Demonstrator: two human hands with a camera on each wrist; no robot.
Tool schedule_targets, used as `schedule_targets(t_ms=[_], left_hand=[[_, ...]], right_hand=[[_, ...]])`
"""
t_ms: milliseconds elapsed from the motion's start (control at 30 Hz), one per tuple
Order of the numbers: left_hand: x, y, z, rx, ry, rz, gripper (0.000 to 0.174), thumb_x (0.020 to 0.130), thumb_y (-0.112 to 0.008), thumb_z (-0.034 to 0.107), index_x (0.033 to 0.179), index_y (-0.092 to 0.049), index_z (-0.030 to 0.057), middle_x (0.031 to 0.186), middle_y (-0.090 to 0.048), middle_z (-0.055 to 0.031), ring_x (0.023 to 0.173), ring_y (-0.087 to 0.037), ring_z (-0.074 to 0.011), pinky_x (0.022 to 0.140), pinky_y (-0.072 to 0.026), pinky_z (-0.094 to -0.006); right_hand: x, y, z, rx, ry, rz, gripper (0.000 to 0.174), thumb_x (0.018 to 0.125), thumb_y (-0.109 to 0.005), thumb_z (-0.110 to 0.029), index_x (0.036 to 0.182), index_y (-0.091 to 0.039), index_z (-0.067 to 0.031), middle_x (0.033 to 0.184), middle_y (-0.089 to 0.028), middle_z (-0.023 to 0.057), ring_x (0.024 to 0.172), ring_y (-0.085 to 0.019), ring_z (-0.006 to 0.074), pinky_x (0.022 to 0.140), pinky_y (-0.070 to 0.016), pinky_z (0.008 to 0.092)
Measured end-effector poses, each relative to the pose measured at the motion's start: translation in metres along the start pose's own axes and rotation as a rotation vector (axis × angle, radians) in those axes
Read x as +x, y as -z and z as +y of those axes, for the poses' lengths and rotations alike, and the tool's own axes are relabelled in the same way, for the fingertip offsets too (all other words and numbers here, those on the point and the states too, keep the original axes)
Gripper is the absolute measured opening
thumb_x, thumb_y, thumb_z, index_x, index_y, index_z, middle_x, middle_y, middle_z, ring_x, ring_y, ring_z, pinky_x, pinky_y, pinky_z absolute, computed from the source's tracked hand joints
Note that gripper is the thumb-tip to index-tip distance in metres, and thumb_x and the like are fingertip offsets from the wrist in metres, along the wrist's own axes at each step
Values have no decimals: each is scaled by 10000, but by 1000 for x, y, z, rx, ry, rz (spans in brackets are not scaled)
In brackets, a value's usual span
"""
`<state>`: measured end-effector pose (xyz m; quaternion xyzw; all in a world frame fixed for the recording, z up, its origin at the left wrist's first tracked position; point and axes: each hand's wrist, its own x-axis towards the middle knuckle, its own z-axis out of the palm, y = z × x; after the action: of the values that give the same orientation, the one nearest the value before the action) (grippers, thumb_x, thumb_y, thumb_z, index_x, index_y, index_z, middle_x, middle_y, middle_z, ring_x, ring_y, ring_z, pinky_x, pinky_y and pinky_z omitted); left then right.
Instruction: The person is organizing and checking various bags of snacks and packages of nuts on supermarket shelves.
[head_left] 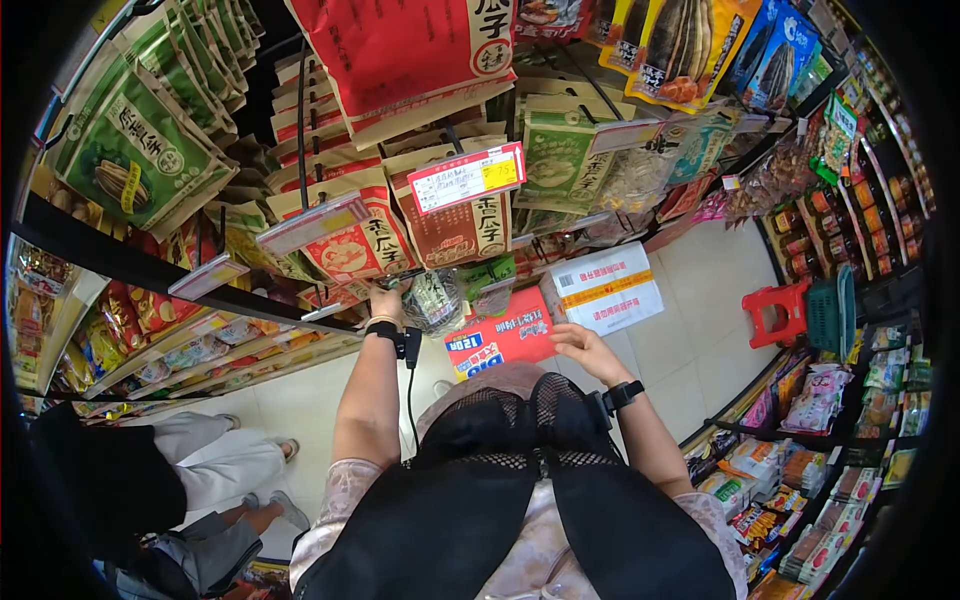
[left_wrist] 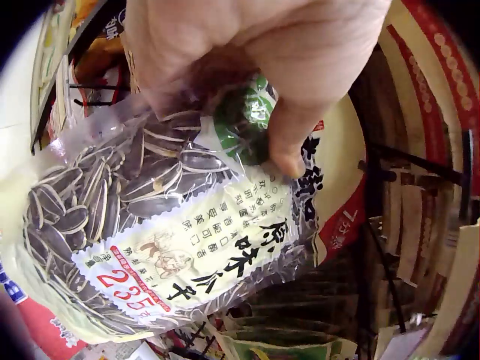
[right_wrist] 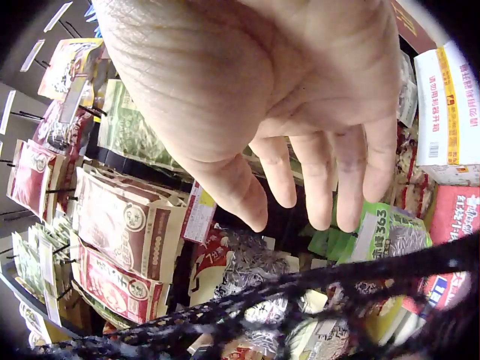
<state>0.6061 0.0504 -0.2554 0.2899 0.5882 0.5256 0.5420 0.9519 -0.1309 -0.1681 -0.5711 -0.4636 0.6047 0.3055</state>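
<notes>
My left hand (head_left: 386,304) grips the top of a clear bag of sunflower seeds (left_wrist: 82,206), thumb on its front face. Striped dark seeds show through the plastic, beside a cream label printed 235. In the head view the bag (head_left: 436,300) is at the low end of the rack, below hanging red and brown seed packets. My right hand (head_left: 592,354) is held out in the air with fingers loosely extended and nothing in it. In the right wrist view, a green packet (right_wrist: 390,229) shows just past the fingertips of that hand (right_wrist: 277,97).
Seed packets (head_left: 145,155) hang on hooks behind price tags (head_left: 466,178). A red carton (head_left: 508,340) and a white taped box (head_left: 607,288) stand on the floor. To the right are a red stool (head_left: 775,315) and shelves of snacks. People stand at the lower left.
</notes>
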Motion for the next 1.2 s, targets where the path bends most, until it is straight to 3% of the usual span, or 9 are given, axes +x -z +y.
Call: schedule_targets(t_ms=[233,533,667,800,867,1000,1067,1100,1200], left_hand=[[0,-2,9,117,-53,29,535,702,-685,-74,1186,-465,-14,1121,-588,-118,978,-556,-210,877,-397,-285],[33,31,-62,256,-138,1,677,719,-735,45,1268,-351,-52,1224,-512,-179,1117,-501,-267,964,-371,-324],[-21,49,-55,226,-50,-61,672,755,-738,158,1288,-373,-24,1284,-477,-168,1124,-489,-246,948,-383,-348],[-86,75,-28,194,300,-58,555,809,-682,224,1283,-421,103,1272,-521,-82,1111,-511,-202,920,-384,-348],[-107,100,-45,118,336,36,495,826,-658,213,1261,-436,135,1276,-523,-61,1107,-516,-190,933,-378,-374],[-173,96,-46,0,284,289,490,852,-631,229,1275,-411,116,1259,-541,-74,1150,-505,-211,952,-376,-384],[-201,74,-47,-38,260,361,486,866,-615,227,1280,-398,97,1255,-547,-83,1168,-501,-223,961,-373,-385],[-213,63,-51,-131,219,400,483,870,-610,221,1282,-394,92,1265,-540,-88,1173,-500,-227,965,-372,-385],[-240,12,-48,-234,158,486,475,890,-579,200,1298,-373,71,1297,-515,-106,1187,-496,-242,975,-370,-387]], right_hand=[[-15,0,-3,34,4,70,393,874,-586,-102,1241,-477,-18,1133,-600,114,1048,-553,166,921,-426,309],[-7,9,13,46,-19,121,401,865,-587,-90,1235,-469,12,1115,-600,132,1039,-558,173,912,-434,306],[24,30,14,24,-47,120,455,852,-610,-109,1255,-441,18,1129,-591,142,1027,-560,169,899,-436,290],[75,75,24,64,-134,191,652,800,-654,-158,1346,-310,-72,1223,-526,121,1010,-552,176,806,-460,324],[114,107,41,21,-34,335,692,774,-672,-144,1351,-295,-85,1281,-466,162,1034,-535,210,818,-458,357],[160,175,23,-14,139,555,750,695,-719,-87,1301,-290,21,1237,-463,236,1077,-496,302,908,-418,378],[178,212,19,-165,231,712,522,697,-711,-80,1132,-452,48,1046,-596,184,953,-577,284,856,-434,345],[193,227,27,-140,273,746,274,736,-677,-96,944,-560,40,865,-643,141,820,-612,261,776,-458,351],[212,262,32,-241,194,555,170,782,-629,-140,802,-594,26,803,-648,148,757,-617,282,716,-469,386]])
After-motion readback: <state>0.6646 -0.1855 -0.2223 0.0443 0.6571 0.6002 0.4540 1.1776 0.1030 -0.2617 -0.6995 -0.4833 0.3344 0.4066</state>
